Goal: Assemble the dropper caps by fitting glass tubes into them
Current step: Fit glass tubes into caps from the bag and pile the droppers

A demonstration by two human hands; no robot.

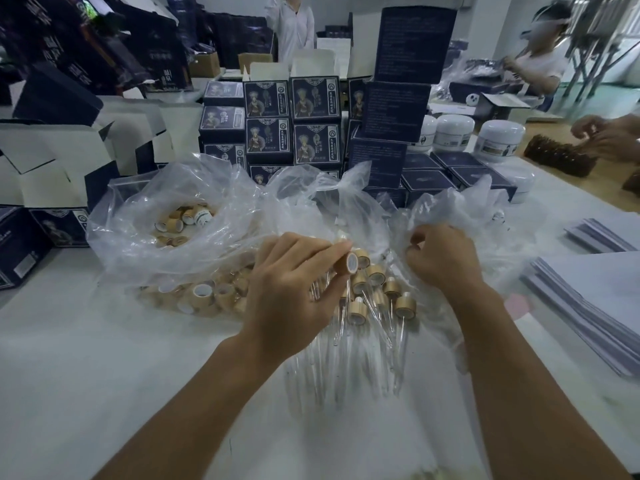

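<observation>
My left hand [291,289] pinches a wooden dropper cap [350,262] between thumb and fingers, its white inner face turned toward me. Below it lie several assembled caps with glass tubes [377,306] on clear plastic. Loose glass tubes [332,372] lie in a bag near me. My right hand [441,261] reaches into a clear plastic bag [485,216] with its fingers curled; what they hold is hidden. An open bag of empty wooden caps [183,220] sits at the left, with more caps [207,292] in front of it.
Dark blue printed boxes [291,123] are stacked behind the bags. Folded open cartons [69,157] stand at the left. White jars [498,140] and stacks of white sheets [588,306] are at the right. Another person's hands [606,136] work at the far right.
</observation>
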